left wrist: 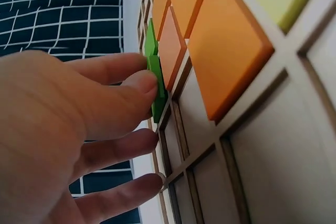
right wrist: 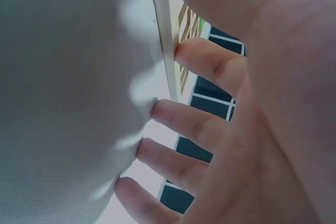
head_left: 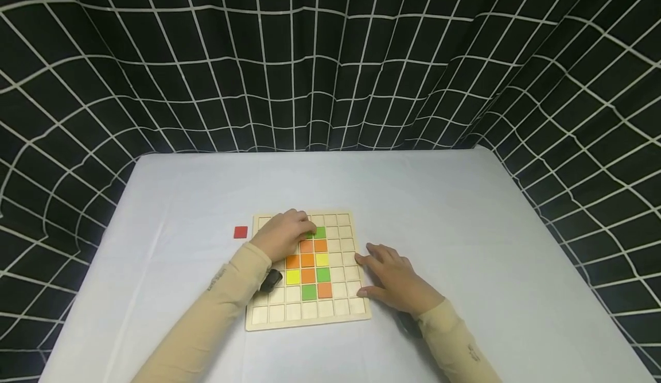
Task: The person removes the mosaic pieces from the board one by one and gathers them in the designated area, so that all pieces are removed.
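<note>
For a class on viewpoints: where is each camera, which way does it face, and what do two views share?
Head: on the head, facing forward and down at the board; left hand, right hand and sleeves show.
Left wrist: on that wrist, facing the pinched green tile; thumb and fingers show.
Right wrist: on that wrist, facing the board's edge; palm and fingers show.
Head and left wrist share orange tiles and the curtain.

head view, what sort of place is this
Probably a staged booth for filming or testing handwork: a black curtain with white grid lines hangs behind and at both sides of a white table, on which lies a board with coloured tiles.
</note>
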Motion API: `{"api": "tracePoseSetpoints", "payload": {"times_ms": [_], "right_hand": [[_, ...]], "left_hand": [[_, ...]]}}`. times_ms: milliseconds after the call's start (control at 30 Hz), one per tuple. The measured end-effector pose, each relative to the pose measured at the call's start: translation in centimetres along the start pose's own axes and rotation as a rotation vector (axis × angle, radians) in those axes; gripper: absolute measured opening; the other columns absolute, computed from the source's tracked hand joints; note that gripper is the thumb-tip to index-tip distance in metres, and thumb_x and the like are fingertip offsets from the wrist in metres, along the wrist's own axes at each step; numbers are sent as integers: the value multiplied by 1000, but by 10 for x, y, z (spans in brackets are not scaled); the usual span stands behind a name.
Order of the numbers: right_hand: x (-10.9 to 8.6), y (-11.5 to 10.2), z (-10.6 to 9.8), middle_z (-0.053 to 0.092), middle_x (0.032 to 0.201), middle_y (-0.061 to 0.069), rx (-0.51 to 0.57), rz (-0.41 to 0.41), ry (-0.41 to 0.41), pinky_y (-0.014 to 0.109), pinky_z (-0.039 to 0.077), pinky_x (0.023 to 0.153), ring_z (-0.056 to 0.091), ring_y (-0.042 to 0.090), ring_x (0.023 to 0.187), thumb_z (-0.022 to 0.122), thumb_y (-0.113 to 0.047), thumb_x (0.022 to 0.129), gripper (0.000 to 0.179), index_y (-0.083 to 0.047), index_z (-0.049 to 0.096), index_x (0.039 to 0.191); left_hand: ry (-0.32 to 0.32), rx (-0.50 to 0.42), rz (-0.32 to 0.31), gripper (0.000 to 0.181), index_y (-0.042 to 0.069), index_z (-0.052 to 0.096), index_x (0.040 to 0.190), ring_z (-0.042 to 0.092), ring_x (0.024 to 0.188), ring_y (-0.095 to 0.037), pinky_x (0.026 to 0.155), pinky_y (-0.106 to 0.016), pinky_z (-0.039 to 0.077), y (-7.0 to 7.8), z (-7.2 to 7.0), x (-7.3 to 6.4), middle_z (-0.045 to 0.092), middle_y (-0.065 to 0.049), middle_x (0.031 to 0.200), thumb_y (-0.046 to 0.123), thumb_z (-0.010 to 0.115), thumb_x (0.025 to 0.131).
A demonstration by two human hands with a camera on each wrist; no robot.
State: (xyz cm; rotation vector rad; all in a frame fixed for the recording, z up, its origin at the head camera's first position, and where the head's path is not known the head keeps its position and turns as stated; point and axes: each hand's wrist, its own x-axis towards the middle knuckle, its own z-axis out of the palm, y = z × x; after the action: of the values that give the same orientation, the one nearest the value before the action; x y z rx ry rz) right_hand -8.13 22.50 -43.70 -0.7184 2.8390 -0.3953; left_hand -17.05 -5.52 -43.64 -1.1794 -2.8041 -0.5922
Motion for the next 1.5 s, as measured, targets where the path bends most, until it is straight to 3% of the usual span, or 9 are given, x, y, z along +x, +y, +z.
{"api": "tracePoseSetpoints", "payload": {"times_ms": [200, 500, 833, 933, 1067, 1200, 1500], "right_hand": [[3, 1, -1, 40, 143, 22, -21, -44, 27, 60, 42, 93, 40, 41, 129, 66, -50, 83, 71, -13, 47, 140], [4, -1, 3, 39, 143, 22, -15, -43, 26, 60, 41, 94, 39, 41, 131, 66, -50, 83, 71, -12, 46, 141], [2, -1, 5, 41, 142, 22, -21, -57, 46, 60, 42, 93, 40, 41, 129, 67, -50, 82, 71, -12, 47, 140], [2, 0, 6, 40, 143, 22, -27, -52, 46, 59, 42, 93, 40, 40, 130, 66, -51, 82, 72, -13, 47, 140], [1, 1, 6, 39, 144, 21, -26, -49, 43, 59, 41, 94, 39, 39, 131, 65, -53, 82, 73, -14, 46, 141], [2, 2, 8, 38, 144, 20, -25, -49, 43, 59, 40, 95, 38, 39, 131, 64, -53, 83, 73, -15, 45, 142], [-1, 3, 7, 39, 143, 21, -39, -28, 48, 59, 40, 95, 39, 40, 130, 65, -53, 82, 74, -13, 46, 142]], "left_hand": [[-14, -7, -24, 17, 15, 72, 105, 55, 87, -18, 79, -31, 49, -2, -3, -2, 63, 1, 95, 10, 64, 91], [-15, -38, -30, 20, 17, 70, 109, 53, 82, -15, 78, -32, 48, -5, -2, -9, 62, 1, 96, 14, 67, 90], [99, -79, -14, 21, 13, 69, 106, 54, 79, -15, 73, -30, 49, -13, -13, -19, 61, -1, 93, 7, 70, 86], [108, -86, -73, 25, 12, 67, 112, 56, 84, -17, 78, -33, 51, -20, -22, -26, 62, -2, 97, 7, 69, 87], [77, -103, -199, 35, 8, 60, 124, 58, 93, -18, 88, -37, 51, -33, -34, -40, 61, -5, 106, 10, 66, 90], [56, -103, -303, 35, 6, 60, 124, 59, 99, -20, 92, -40, 50, -49, -42, -60, 60, -6, 111, 10, 65, 90], [63, -57, -404, 32, 3, 64, 117, 60, 104, -28, 95, -46, 48, -76, -54, -97, 62, -11, 110, 2, 69, 85]]}}
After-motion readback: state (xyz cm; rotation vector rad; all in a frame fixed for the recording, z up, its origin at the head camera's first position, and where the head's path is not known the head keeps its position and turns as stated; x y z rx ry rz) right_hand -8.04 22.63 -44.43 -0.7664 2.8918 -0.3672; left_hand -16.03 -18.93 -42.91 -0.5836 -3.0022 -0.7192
